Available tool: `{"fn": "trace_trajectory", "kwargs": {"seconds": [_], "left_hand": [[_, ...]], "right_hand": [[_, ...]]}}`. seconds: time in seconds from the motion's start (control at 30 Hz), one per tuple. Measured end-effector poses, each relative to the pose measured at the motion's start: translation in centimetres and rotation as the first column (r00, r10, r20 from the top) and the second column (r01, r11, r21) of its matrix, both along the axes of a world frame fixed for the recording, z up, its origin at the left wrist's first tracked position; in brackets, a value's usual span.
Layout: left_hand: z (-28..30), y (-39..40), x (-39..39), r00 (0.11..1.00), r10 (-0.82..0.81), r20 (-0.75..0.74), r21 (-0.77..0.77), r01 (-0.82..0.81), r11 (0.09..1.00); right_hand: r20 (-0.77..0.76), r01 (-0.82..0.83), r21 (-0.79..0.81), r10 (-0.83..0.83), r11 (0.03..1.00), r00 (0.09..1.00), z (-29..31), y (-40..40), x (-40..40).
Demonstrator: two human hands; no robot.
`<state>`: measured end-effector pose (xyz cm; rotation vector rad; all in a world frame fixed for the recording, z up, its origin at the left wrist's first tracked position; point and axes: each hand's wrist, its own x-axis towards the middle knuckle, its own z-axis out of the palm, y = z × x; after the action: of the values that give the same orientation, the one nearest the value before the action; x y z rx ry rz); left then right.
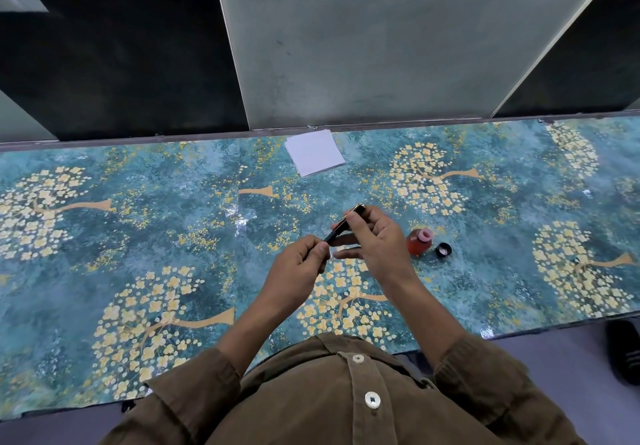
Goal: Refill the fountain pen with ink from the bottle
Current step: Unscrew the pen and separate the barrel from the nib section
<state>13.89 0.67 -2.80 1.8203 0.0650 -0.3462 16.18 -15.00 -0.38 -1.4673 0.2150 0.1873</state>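
Observation:
I hold a slim black fountain pen (337,231) with gold trim above the table, tilted from lower left to upper right. My left hand (298,266) pinches its lower end. My right hand (372,236) grips the upper end between thumb and fingertips. To the right of my right hand stands a small ink bottle (419,242) of reddish ink, uncapped, with a pink rim. Its black cap (443,250) lies on the table just right of the bottle, open side up.
The table carries a teal cloth (173,236) with golden tree patterns. A small stack of white paper (314,153) lies at the far edge near the wall panels. A dark shoe (625,351) sits on the floor at the right.

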Motion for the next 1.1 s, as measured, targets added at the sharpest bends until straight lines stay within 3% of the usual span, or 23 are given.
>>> {"fn": "trace_trajectory", "kwargs": {"seconds": [0.13, 0.2, 0.3, 0.4, 0.67, 0.73, 0.83, 0.9, 1.1], "left_hand": [[-0.5, 0.3, -0.1, 0.992, 0.022, -0.121, -0.091, -0.033, 0.995], [-0.5, 0.4, -0.1, 0.983, 0.049, -0.175, -0.144, -0.074, 0.987], [-0.3, 0.5, -0.3, 0.974, 0.069, -0.215, -0.195, -0.112, 0.974], [0.0, 0.5, -0.3, 0.974, 0.073, -0.214, -0.217, -0.121, 0.969], [0.2, 0.8, -0.4, 0.982, 0.087, -0.170, -0.193, -0.120, 0.974], [0.2, 0.9, -0.3, 0.983, 0.095, -0.157, -0.188, -0.125, 0.974], [-0.1, 0.7, -0.4, 0.987, 0.087, -0.136, -0.161, -0.108, 0.981], [-0.3, 0.5, -0.4, 0.991, 0.057, -0.118, -0.148, -0.074, 0.986], [0.2, -0.5, -1.1, 0.996, -0.047, -0.082, -0.173, 0.032, 0.984]], "right_hand": [[-0.008, 0.203, 0.018, -0.202, 0.979, 0.979, -0.5, -1.2, 0.9], [-0.060, 0.211, -0.103, -0.218, 0.972, 0.974, -1.7, -2.0, 1.1], [-0.244, -0.019, -0.388, -0.083, 0.921, 0.966, -4.9, -2.5, 0.9], [-0.333, -0.186, -0.541, -0.007, 0.820, 0.943, -7.8, -2.3, 1.0], [-0.296, -0.269, -0.792, 0.039, 0.548, 0.954, -9.9, -2.6, 1.8], [-0.186, -0.173, -0.717, 0.054, 0.675, 0.981, -7.8, -2.2, 1.3], [-0.094, -0.143, -0.347, 0.117, 0.927, 0.989, -3.9, -0.9, 0.3], [-0.068, -0.163, -0.219, 0.152, 0.962, 0.986, -2.7, 0.1, 0.0], [-0.147, -0.122, -0.053, 0.113, 0.991, 0.983, -1.9, 0.0, -0.7]]}}
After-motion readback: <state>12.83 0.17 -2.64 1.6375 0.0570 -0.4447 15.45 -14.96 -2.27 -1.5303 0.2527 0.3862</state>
